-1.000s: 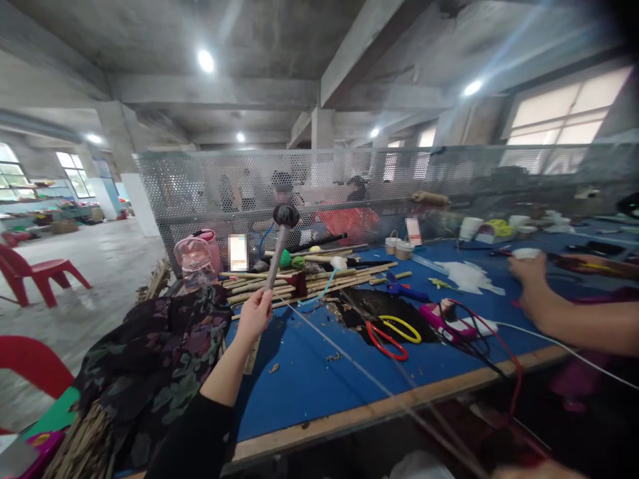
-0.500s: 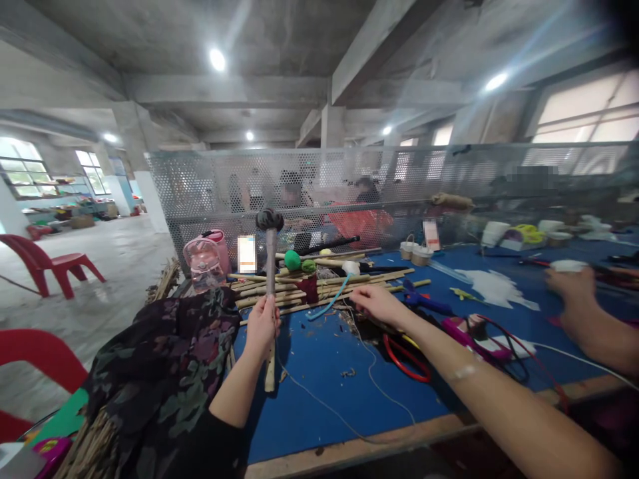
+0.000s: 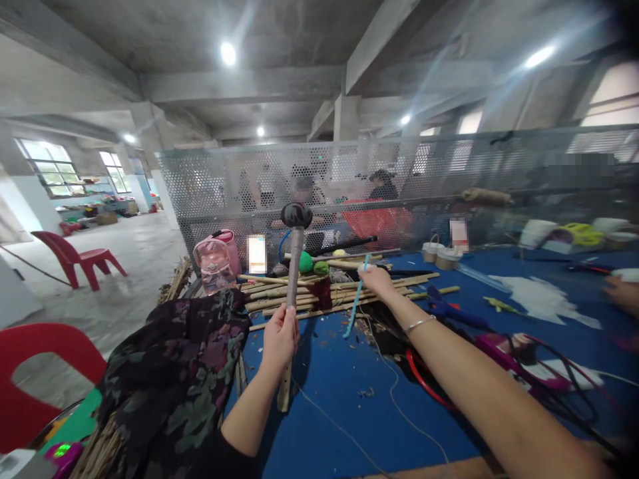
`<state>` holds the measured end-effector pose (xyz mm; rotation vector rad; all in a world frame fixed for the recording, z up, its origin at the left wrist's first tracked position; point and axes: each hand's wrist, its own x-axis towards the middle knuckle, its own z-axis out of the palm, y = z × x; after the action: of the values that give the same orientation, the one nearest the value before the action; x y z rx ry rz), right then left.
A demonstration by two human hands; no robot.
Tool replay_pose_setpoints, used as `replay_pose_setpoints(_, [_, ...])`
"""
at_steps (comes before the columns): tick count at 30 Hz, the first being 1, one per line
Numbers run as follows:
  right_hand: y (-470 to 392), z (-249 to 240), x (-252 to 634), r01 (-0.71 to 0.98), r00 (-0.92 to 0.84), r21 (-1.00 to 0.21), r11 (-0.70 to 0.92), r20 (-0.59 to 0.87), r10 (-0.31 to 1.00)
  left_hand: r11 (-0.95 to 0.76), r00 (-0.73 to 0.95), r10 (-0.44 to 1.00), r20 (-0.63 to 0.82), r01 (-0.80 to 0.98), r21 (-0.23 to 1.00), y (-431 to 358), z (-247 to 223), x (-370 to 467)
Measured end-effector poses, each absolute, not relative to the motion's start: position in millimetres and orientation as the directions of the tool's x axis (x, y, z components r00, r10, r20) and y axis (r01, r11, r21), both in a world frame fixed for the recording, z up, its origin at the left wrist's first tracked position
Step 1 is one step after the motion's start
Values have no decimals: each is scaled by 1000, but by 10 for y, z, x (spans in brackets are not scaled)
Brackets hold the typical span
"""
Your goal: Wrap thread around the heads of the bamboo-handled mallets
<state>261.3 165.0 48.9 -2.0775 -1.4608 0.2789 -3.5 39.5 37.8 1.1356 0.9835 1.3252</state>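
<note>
My left hand [image 3: 278, 340] is closed around a wooden stick with a round, dark patterned padded head. Grey wrapping covers the stick's upper shaft [image 3: 295, 266], and its bare lower end shows below my fist. It stands nearly upright, leaning slightly right. My right hand [image 3: 377, 283] reaches forward over the table and pinches a light blue fuzzy strip [image 3: 354, 307], one end sticking up above the fingers and the rest hanging down. Behind both hands lies a bundle of wooden sticks [image 3: 269, 297], with a green ball [image 3: 305, 261] at its far side. A thin string [image 3: 329, 420] trails across the table.
A perforated metal screen [image 3: 224, 179] backs the blue table [image 3: 324, 399]. Dark flowered cloth [image 3: 174, 359] lies left, beside a pink bag [image 3: 217, 263]. To the right are blue-handled pliers [image 3: 454, 309], a purple device [image 3: 504, 349] with cables and white sheeting [image 3: 549, 303]. Another person's hand [image 3: 624, 289] shows far right.
My right hand has moved forward and taken hold of the light blue strip, which lay on the table before. The view has shifted left; my left hand still holds the padded stick.
</note>
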Motion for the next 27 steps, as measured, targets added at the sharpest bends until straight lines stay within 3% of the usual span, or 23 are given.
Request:
replay_pose_setpoints(2, [1667,610,2468,513,388,-845,-155,66,919,-56,43,997,68,-231,971,381,391,-22])
replay_pose_setpoints(3, [1680,652,2360,371,366,-921,-120,26,930,-53,49,997,67,-242,969,376,397,-22])
replay_pose_setpoints(5, [1712,690,2096,246,305,-965,-89,-10,952,-63,61,995,81,-258,964,372,403,-30])
replay_pose_setpoints(9, [1751,618,1609,262,91,-958,-118,-97,991,-111,74,988,134,-257,960,379,388,-56])
replay_pose_setpoints(12, [1748,567,1547,563,-105,-823,-76,-163,981,-122,86,985,147,-245,962,384,371,-58])
replay_pose_setpoints(14, [1748,574,1694,766,-29,-643,-3,-39,999,-123,92,984,150,-245,962,382,368,-50])
replay_pose_setpoints(16, [1749,588,1934,885,148,-460,-69,139,979,-121,93,984,149,-261,958,377,373,-40])
replay_pose_setpoints(18, [1750,571,2190,916,298,-331,-224,191,935,-108,88,986,138,-281,954,371,383,-33])
replay_pose_setpoints(20, [1751,509,2392,915,354,-254,-313,136,925,-92,88,989,122,-290,953,365,394,-30])
replay_pose_setpoints(23, [1766,380,2540,938,290,-212,-273,56,955,-86,88,989,117,-295,952,359,402,-26])
replay_pose_setpoints(27, [1793,323,2539,940,293,-202,-274,68,954,-91,86,989,121,-300,950,359,400,-15])
